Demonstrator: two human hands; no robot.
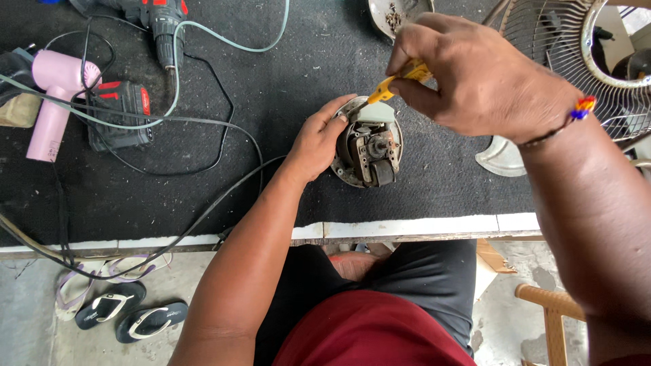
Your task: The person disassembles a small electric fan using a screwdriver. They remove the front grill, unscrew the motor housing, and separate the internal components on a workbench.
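This is a small repair workshop. A black-matted tabletop (pixel 285 74) carries a cordless drill (pixel 159 24) at eleven o'clock, a pink hair dryer (pixel 54 95) at ten, tangled cables (pixel 196 122), an opened fan motor (pixel 369 146) at centre and a wire fan guard (pixel 563 47) at two. Sandals (pixel 129 315) lie on the concrete floor (pixel 41 339) at eight.

drill (pixel 159 24): top cut off | fan guard (pixel 576 47): cropped | tool (pixel 400 78): mostly hidden

left hand (pixel 317 144) cupped, right hand (pixel 475 78) – fingers pinched (raised)
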